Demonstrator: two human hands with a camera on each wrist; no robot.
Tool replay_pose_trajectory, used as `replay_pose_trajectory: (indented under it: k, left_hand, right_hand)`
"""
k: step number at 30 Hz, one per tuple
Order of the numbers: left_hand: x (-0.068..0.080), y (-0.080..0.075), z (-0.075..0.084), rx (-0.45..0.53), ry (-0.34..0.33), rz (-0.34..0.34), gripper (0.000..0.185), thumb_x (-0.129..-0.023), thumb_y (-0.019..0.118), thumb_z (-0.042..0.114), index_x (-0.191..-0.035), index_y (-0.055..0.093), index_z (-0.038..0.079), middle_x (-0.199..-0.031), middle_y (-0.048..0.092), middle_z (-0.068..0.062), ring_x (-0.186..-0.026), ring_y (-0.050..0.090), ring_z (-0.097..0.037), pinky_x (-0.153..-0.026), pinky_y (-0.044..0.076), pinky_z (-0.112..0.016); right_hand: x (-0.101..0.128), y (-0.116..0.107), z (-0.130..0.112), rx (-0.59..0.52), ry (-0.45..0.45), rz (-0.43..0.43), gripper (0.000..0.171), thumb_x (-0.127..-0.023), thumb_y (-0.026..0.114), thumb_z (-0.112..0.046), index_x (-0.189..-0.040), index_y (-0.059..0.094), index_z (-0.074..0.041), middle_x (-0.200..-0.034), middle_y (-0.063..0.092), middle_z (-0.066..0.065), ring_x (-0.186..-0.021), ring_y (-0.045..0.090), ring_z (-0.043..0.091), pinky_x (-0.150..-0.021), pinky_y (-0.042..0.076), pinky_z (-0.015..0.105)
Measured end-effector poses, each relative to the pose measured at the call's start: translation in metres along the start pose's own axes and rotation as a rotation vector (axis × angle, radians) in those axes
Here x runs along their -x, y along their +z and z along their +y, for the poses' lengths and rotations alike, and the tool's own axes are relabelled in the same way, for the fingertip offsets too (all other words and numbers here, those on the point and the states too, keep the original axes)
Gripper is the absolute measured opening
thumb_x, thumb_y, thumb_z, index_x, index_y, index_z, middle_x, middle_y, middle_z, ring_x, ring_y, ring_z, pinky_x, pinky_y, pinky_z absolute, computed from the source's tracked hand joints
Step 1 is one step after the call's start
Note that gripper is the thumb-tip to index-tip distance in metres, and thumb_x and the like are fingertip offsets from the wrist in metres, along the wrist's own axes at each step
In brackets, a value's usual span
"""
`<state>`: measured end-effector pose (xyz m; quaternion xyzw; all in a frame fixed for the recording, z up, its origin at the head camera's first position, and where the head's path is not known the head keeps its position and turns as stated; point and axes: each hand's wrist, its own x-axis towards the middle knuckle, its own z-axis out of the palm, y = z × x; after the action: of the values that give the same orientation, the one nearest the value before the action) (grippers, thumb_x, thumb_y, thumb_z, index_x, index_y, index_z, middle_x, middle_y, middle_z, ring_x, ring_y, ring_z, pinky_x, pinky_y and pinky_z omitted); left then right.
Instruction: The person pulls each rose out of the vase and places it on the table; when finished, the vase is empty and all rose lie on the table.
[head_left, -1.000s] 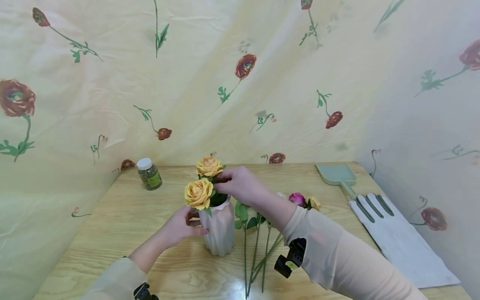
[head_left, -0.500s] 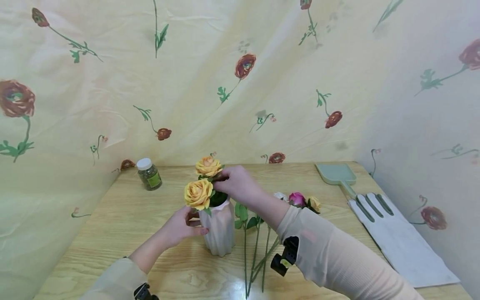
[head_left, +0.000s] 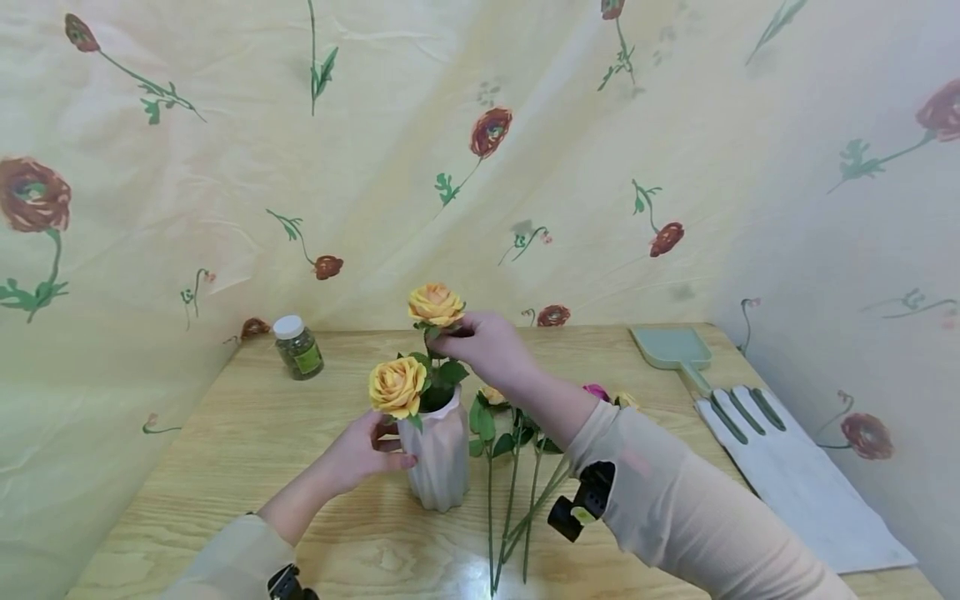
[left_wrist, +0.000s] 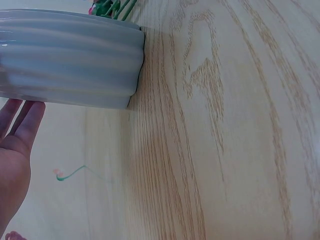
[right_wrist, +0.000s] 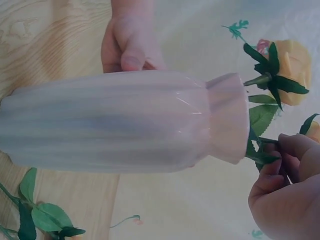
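Change since the earlier frames: the right hand (head_left: 487, 346) has risen, carrying the upper yellow rose (head_left: 436, 304) higher above the vase mouth; the left hand has stayed put.

Tabletop (head_left: 225, 450), light wood grain; bears all items below.

Grey-white glove (head_left: 787, 467), flat at the right edge; pale green scoop (head_left: 670, 348) just beyond it.

Vase (head_left: 437, 454), ribbed, pale pink, upright near the front centre; the left hand (head_left: 360, 454) clasps its side, thumb across the front, fingers curled round the wall.

Loose stems (head_left: 517, 500), lying on the tabletop just right of the vase, heads pointing away from the person; nearer the right arm.

Upper yellow rose, pinched by the right grip just beneath the bloom; long axis near vertical, stem running straight down from the grip into the vase mouth; how deep it sits cannot be told.

Lower yellow rose (head_left: 397, 387), standing in the vase, leaning left over the rim.

Small jar (head_left: 297, 347), white lid, well apart at back left.
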<state>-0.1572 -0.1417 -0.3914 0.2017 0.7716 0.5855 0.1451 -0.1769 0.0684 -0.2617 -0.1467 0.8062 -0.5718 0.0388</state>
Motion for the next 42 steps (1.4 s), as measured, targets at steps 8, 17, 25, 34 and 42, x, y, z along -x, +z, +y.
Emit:
replay_pose_trajectory:
  k: [8, 17, 25, 34, 42]
  left_hand:
    - [0.001, 0.001, 0.003, -0.004, 0.000, 0.016, 0.074, -0.068, 0.074, 0.013, -0.129, 0.032, 0.009, -0.119, 0.042, -0.016, -0.106, 0.046, -0.034, -0.084, 0.045, -0.036]
    - [0.000, 0.000, 0.001, -0.012, 0.003, 0.015, 0.075, -0.068, 0.074, 0.016, -0.130, 0.032, 0.011, -0.122, 0.041, -0.015, -0.107, 0.046, -0.032, -0.083, 0.046, -0.033]
    - [-0.001, -0.001, -0.003, 0.003, 0.006, 0.000, 0.074, -0.068, 0.074, 0.018, -0.129, 0.032, 0.010, -0.121, 0.041, -0.017, -0.107, 0.045, -0.033, -0.083, 0.046, -0.033]
    - [-0.001, -0.001, -0.003, 0.009, -0.003, -0.002, 0.073, -0.069, 0.074, 0.018, -0.129, 0.033, 0.010, -0.121, 0.041, -0.017, -0.107, 0.045, -0.033, -0.082, 0.046, -0.033]
    - [-0.001, -0.001, -0.002, -0.004, 0.001, 0.005, 0.075, -0.068, 0.074, 0.019, -0.130, 0.032, 0.011, -0.123, 0.040, -0.016, -0.108, 0.044, -0.033, -0.084, 0.045, -0.033]
  right_hand:
    - [0.002, -0.013, -0.010, -0.169, 0.034, 0.003, 0.021, -0.079, 0.063, -0.014, -0.098, 0.062, -0.003, -0.081, 0.063, 0.011, -0.072, 0.059, 0.017, -0.068, 0.050, 0.028]
    - [0.006, -0.024, -0.010, -0.312, 0.067, 0.048, 0.026, -0.078, 0.064, -0.008, -0.100, 0.059, 0.003, -0.085, 0.061, 0.014, -0.071, 0.061, 0.019, -0.071, 0.051, 0.031]
    - [0.013, -0.044, -0.008, -0.431, 0.028, 0.054, 0.027, -0.081, 0.059, -0.007, -0.105, 0.053, 0.006, -0.088, 0.060, 0.014, -0.076, 0.060, 0.020, -0.074, 0.050, 0.033]
    - [0.021, -0.063, -0.011, -0.563, -0.001, 0.067, 0.029, -0.082, 0.058, -0.004, -0.106, 0.048, 0.008, -0.085, 0.061, 0.011, -0.075, 0.061, 0.018, -0.074, 0.050, 0.031]
    - [0.031, -0.084, -0.008, -0.723, -0.058, 0.114, 0.027, -0.079, 0.061, -0.004, -0.101, 0.048, 0.005, -0.084, 0.061, 0.011, -0.071, 0.061, 0.019, -0.071, 0.051, 0.029]
